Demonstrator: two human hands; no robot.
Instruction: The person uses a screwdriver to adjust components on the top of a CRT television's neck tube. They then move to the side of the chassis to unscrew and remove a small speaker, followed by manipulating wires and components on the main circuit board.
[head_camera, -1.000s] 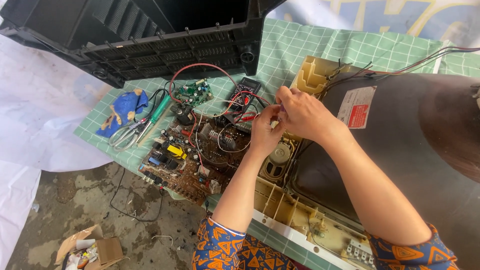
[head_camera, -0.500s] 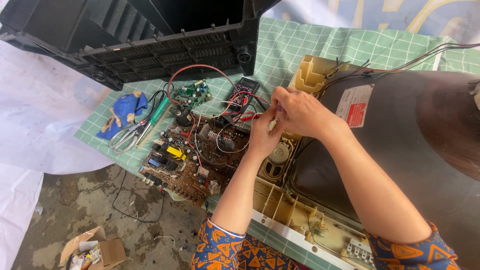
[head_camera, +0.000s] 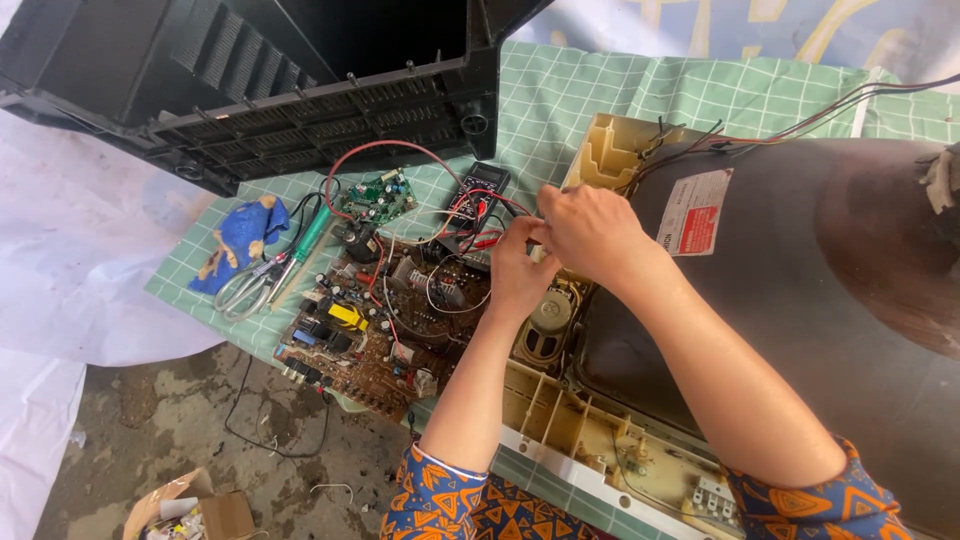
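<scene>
My left hand (head_camera: 518, 272) and my right hand (head_camera: 592, 232) meet fingertip to fingertip above the right end of a brown circuit board (head_camera: 350, 340). Their fingers are pinched together on a thin red wire (head_camera: 500, 200) that leads back to a black multimeter (head_camera: 478, 192). What exactly lies between the fingertips is hidden. A round speaker (head_camera: 548, 318) sits in the beige television frame (head_camera: 600, 150) just under my left hand. The dark picture tube (head_camera: 800, 300) lies face down on the right.
The black television back cover (head_camera: 250, 90) stands at the top left. A small green board (head_camera: 375, 197), a green-handled soldering iron (head_camera: 310, 235), scissors (head_camera: 245, 288) and a blue cloth (head_camera: 235, 240) lie on the green checked cloth (head_camera: 600, 90). A cardboard box (head_camera: 190, 510) sits on the floor.
Both hands stay together at the same spot over the board, with only small finger movements. Nothing else on the table has moved.
</scene>
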